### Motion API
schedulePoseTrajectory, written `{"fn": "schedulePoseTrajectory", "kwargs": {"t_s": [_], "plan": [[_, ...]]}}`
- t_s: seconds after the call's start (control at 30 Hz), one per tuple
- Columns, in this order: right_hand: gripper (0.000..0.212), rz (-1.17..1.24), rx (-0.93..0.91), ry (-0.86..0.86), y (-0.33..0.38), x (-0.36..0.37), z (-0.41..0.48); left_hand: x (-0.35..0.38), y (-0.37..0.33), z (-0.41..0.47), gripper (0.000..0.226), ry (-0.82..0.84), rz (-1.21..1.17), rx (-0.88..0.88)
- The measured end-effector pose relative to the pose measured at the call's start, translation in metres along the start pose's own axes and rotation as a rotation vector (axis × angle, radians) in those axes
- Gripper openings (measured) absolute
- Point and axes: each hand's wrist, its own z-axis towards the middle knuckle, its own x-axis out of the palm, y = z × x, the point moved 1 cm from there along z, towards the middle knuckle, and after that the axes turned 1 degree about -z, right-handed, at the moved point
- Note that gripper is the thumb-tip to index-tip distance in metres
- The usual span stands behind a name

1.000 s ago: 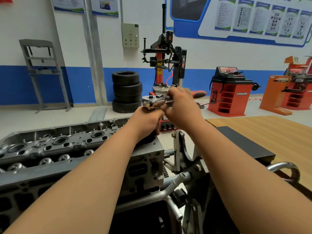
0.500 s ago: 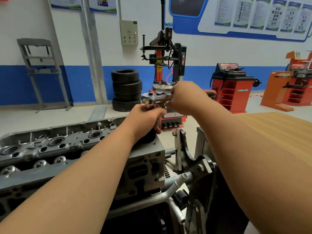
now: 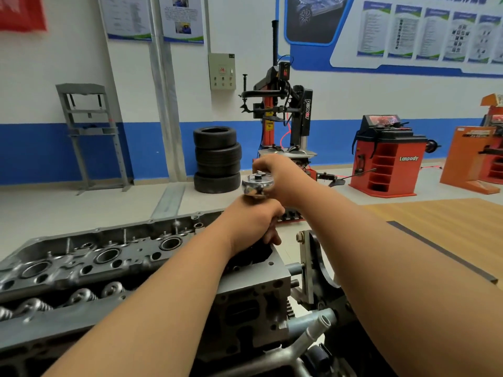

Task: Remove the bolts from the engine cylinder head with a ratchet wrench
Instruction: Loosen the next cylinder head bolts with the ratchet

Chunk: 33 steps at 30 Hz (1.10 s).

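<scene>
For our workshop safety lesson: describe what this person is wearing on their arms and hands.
Nothing that shows. The left hand and right hand wear no gloves, and no ring, watch or wristband is visible. The left forearm and right forearm are sleeveless as far as the picture reaches; any sleeve would start outside the frame.

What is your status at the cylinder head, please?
Left hand grips ratchet wrench below its head. Right hand grips its handle. Wrench at right end of cylinder head, tip hidden.
</scene>
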Motion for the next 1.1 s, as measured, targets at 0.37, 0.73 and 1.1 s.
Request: {"fn": "schedulePoseTrajectory", "kwargs": {"t_s": [0.37,0.73,1.1], "plan": [[0.044,-0.602,0.378,-0.001,0.030,-0.045,-0.115,0.008,-0.005,-0.004,0.038,-0.062,0.003,-0.005],[0.015,-0.309,0.238,-0.030,0.001,-0.037,-0.047,0.006,-0.002,-0.006,0.045,-0.123,-0.002,0.031],[0.024,0.049,0.079,-0.254,-0.014,0.005,-0.007,0.006,-0.001,-0.002,0.062,-0.089,-0.017,0.014]]}}
